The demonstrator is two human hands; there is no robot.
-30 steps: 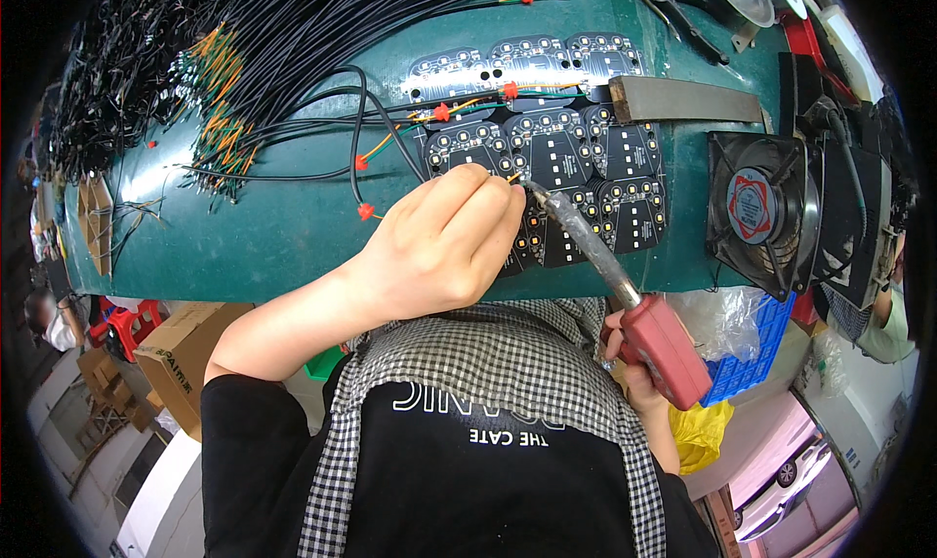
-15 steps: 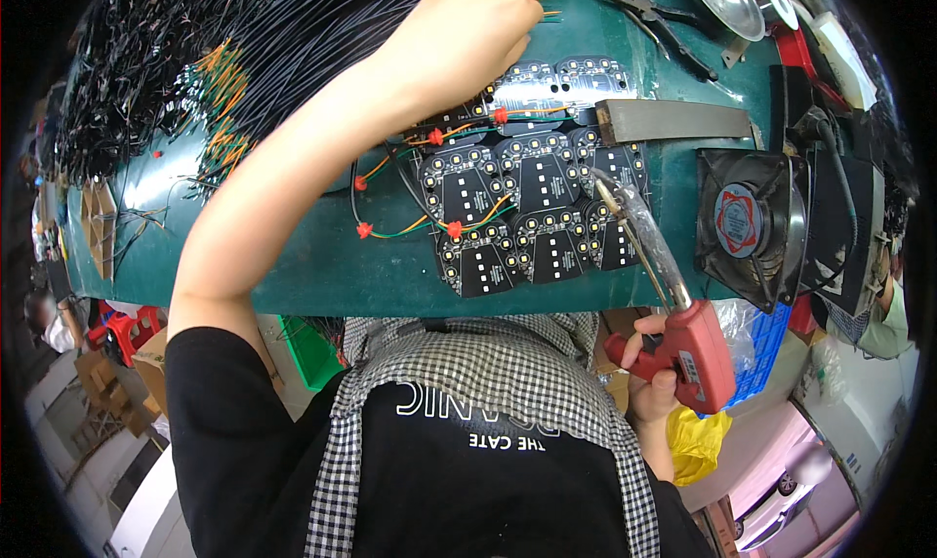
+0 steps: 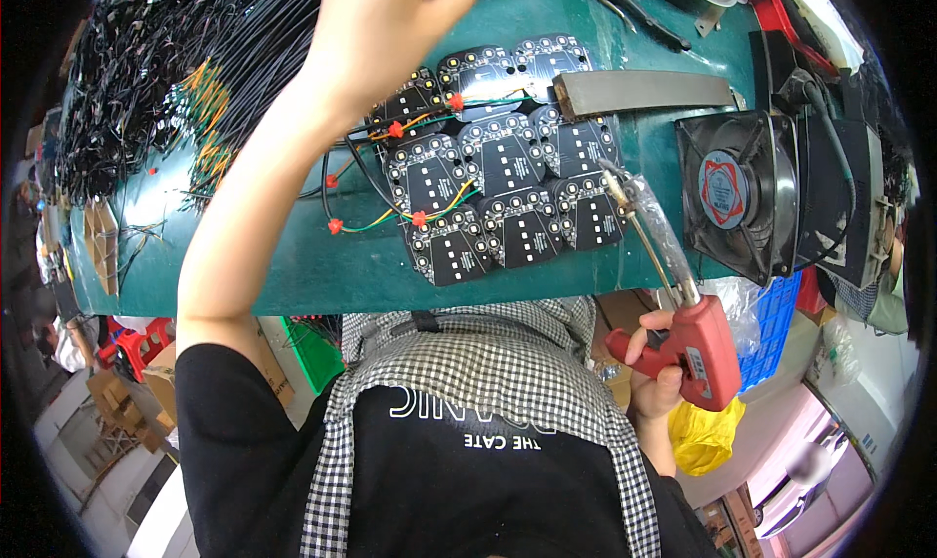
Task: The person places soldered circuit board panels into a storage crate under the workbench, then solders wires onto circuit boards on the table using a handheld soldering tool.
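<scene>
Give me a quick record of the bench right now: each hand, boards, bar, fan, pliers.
left hand: at the top edge, near the black cables; grip cut off
right hand: holding the red soldering gun, tip by the right-hand boards; contact unclear
boards: black, in rows on the green table
bar: left end over boards
fan: right of boards
pliers: beyond bar

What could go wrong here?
Scorching: the right hand holds the soldering gun with its tip near the circuit boards; a slip might mark one.
Snagging: the left arm crosses black wires and might drag them.
Shifting: bumping the metal bar could nudge boards beneath its end.
</scene>
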